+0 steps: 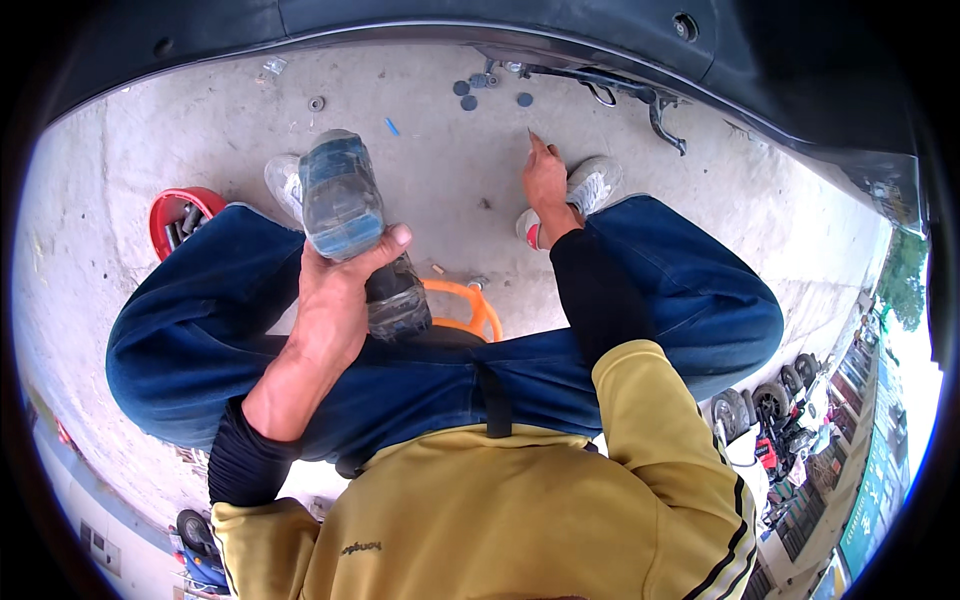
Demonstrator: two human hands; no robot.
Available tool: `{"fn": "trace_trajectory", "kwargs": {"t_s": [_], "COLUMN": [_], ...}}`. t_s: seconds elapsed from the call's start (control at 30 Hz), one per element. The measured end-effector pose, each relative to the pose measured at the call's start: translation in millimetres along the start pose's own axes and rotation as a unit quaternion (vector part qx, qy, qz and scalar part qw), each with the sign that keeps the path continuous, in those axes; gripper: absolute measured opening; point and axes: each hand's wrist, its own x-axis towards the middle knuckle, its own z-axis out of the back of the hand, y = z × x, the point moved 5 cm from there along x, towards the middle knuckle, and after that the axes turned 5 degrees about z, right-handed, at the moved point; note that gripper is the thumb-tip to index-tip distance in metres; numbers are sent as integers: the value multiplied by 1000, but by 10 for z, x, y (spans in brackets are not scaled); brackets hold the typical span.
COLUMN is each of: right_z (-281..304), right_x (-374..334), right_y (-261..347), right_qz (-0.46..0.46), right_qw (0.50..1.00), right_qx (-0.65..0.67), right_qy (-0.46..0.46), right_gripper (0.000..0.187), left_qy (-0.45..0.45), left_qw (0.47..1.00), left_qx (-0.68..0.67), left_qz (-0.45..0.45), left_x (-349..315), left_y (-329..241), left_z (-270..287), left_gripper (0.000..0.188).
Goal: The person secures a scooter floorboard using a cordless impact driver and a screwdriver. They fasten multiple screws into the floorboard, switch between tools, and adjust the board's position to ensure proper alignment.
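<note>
The clear plastic bottle, raised close under the camera, is clasped in the left hand, thumb pressed across its side and fingers curled behind it. It sits above the lap, between the knees, tilted with its base toward the lens and its dark neck end pointing down toward the orange stool. It looks smooth, translucent and slightly bluish, with some liquid or condensation inside; whether a cap is on cannot be made out. Held this way on a slick wall, it may slip from the grasp, and if the neck is uncapped it may spill onto the jeans. Farther out, the right hand hangs loose and unclenched, fingers pointing down at the concrete floor, holding nothing, near the white shoe. Beyond it small dark discs and a washer lie scattered beside a black metal stand; a dropped bottle could knock these away. A red bowl of parts rests at the left knee.
</note>
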Motion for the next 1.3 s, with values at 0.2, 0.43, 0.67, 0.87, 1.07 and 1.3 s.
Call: {"fn": "trace_trajectory", "kwargs": {"t_s": [0.2, 0.43, 0.67, 0.87, 1.07, 1.3], "right_z": [62, 107, -34, -74, -29, -140], "right_x": [-242, 17, -334, -404, -411, -329], "right_y": [98, 33, 171, 665, 590, 770], "right_qz": [-31, -55, -69, -35, -43, 54], "right_qw": [997, 998, 994, 994, 991, 979], "right_qx": [-24, -25, 38, 45, -41, -87], "right_qy": [62, 10, 70, 92, 122, 176], "right_gripper": [42, 39, 34, 34, 37, 51], "left_qy": [13, 18, 12, 19, 18, 15], "left_qw": [1000, 999, 999, 999, 999, 999], "left_qx": [-4, -3, 13, -6, 3, 2], "left_qz": [6, 34, 34, 37, 31, 29], "left_x": [12, 44, 66, 36, 71, 71], "left_y": [88, 148, 173, 175, 243, 211], "left_z": [66, 87, 95, 62, 109, 99], "left_gripper": [32, 60, 63, 67, 68, 67]}}
